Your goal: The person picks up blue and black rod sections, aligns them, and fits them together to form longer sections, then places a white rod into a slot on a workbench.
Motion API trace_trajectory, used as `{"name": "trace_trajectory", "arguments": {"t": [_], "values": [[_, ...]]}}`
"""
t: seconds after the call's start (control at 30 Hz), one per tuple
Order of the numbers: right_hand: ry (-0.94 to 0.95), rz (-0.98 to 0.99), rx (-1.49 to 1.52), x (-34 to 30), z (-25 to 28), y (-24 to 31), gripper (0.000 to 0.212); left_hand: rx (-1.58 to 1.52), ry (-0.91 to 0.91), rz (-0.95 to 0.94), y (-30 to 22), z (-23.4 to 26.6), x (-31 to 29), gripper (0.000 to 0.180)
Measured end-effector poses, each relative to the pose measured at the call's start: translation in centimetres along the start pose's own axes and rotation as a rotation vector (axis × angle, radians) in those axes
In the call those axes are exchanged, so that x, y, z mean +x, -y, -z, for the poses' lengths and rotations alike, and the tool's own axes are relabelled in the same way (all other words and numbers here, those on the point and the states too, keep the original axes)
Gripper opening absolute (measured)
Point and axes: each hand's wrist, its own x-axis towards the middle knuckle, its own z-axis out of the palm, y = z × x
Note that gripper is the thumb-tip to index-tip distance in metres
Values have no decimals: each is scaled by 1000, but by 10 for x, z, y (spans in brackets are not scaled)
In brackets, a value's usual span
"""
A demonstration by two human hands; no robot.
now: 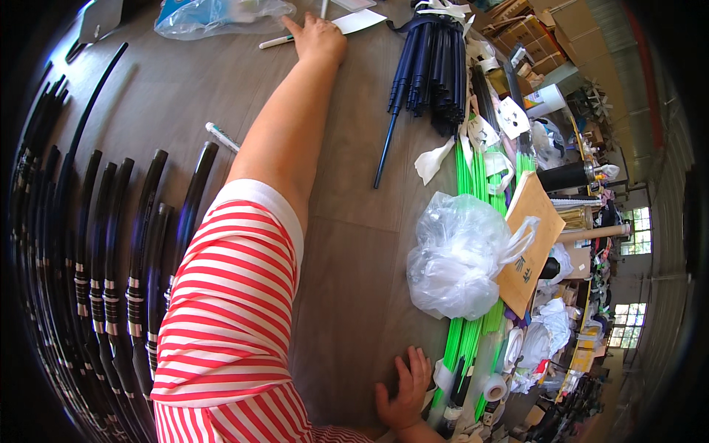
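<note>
My left arm, in a red-and-white striped sleeve, stretches far across the brown wood-grain table (347, 280). At its end my left hand (319, 38) lies at the far side with fingers apart, touching the edge of a white sheet of paper (360, 21). A white pen (275, 43) lies against that hand's left side, and a thin white stick (324, 9) shows just beyond the fingertips. My right hand (406, 391) rests palm down near the table's near right side, fingers spread, holding nothing. Another white marker pen (221, 136) lies left of my forearm.
Black tubes with ringed joints (133, 295) stand along the left. A dark blue bundle of rods (432, 66) lies at the far right. Bright green rods (465, 340), a clear plastic bag (454, 258) and a cardboard piece (528, 251) line the right side. Another plastic bag (221, 18) lies far left.
</note>
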Motion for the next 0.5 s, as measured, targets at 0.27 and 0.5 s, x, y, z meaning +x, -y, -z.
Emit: {"name": "trace_trajectory", "arguments": {"t": [0.27,0.5], "values": [[-32,16,25,-2,4,3,49,30,-136,-266,-9,31,-33,21],[-126,80,57,-4,8,0,46,-101,-76,-209,-20,73,-111,13]]}}
